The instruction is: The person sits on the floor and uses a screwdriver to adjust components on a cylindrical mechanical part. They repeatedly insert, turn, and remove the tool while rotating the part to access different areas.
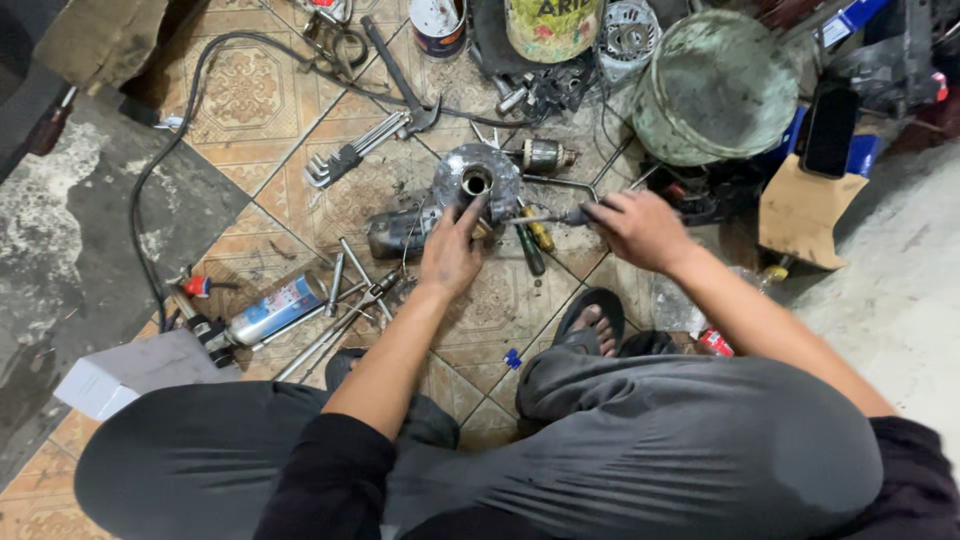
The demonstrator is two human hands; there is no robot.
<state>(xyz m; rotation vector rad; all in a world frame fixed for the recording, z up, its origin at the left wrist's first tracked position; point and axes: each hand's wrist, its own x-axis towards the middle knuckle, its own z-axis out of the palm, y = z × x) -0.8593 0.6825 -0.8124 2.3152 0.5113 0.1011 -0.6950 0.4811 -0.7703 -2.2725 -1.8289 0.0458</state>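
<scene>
I squat over a tiled floor. A grey metal motor housing (478,180) with a round central bore stands in front of me. My left hand (450,250) rests on its near edge, fingers touching the rim. My right hand (635,228) grips a screwdriver (545,217) by the handle, its thin shaft pointing left at the housing's side. A motor armature (545,155) lies just behind the housing. Two more screwdrivers (533,240) lie on the tile between my hands.
A hex key set (345,155), a spray can (272,310), pliers and wrenches (345,305) lie left. A black cable (170,150) curves across the tiles. An upturned green bucket (715,85), paint cans (438,25), a phone (828,130), cardboard (800,215) and a white box (130,370) surround me.
</scene>
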